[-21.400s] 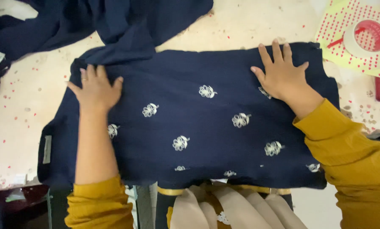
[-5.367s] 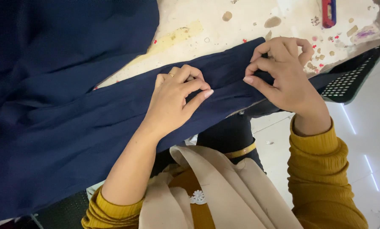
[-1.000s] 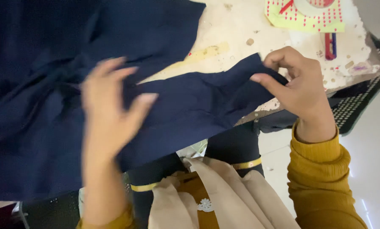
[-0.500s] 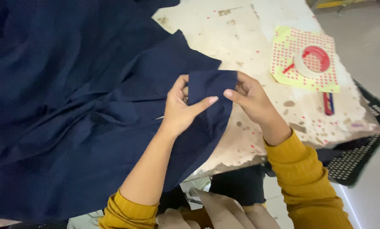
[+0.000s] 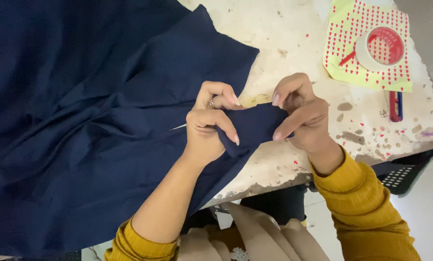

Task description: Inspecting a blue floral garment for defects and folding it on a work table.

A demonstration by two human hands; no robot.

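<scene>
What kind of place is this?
Probably a garment workshop: dark blue fabric lies over a worn, stained table, beside a tape roll on a sheet of red stickers.

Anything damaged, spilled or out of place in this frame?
Nothing spilled. The table top is stained, pitted and chipped along its front edge. A pale thread or pin, too small to tell which, sticks out of the navy fabric beside the left hand. Both hands pinch one fabric end; the right hand looks normal.
</scene>
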